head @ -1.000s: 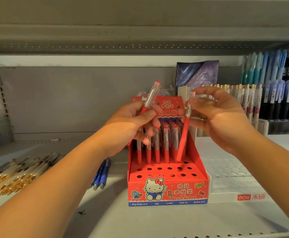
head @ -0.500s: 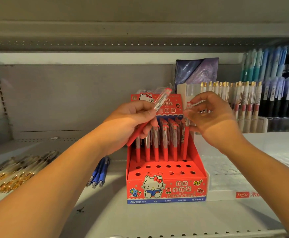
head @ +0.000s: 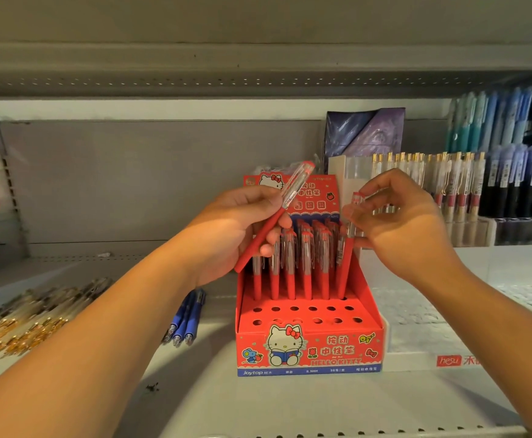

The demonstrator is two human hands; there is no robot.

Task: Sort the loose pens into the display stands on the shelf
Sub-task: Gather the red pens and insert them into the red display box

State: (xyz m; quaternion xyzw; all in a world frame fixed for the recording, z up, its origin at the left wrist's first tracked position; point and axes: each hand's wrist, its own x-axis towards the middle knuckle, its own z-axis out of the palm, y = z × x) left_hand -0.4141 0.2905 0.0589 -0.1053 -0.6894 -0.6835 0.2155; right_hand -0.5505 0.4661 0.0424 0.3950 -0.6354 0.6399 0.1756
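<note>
Your right hand (head: 406,229) has its fingers curled, with thumb and fingertips pinching the clear top of the upright pen (head: 344,260). That pen stands at the right end of the filled row in the red display stand (head: 308,352). It looks nearly seated, so press straight down along the barrel until it stops. Then release without dragging the top sideways, because the neighbouring pens stand just beside it and could tip.

Your left hand (head: 242,229) grips 1 red pen (head: 275,216), fingers wrapped round its red barrel. The clear end tilts up and to the right, and the tip points down toward the stand's left side. That pen likely goes in next. The 2 front rows of holes (head: 312,309) are open, so pick an end hole and turn the pen upright before lowering it, so the tip meets the hole squarely.

Loose blue pens (head: 188,320) lie on the shelf (head: 258,406) just left of the stand, and clear gold-trimmed pens (head: 37,317) lie farther left. They appear to belong in other stands, so keep them out of this one.
</note>
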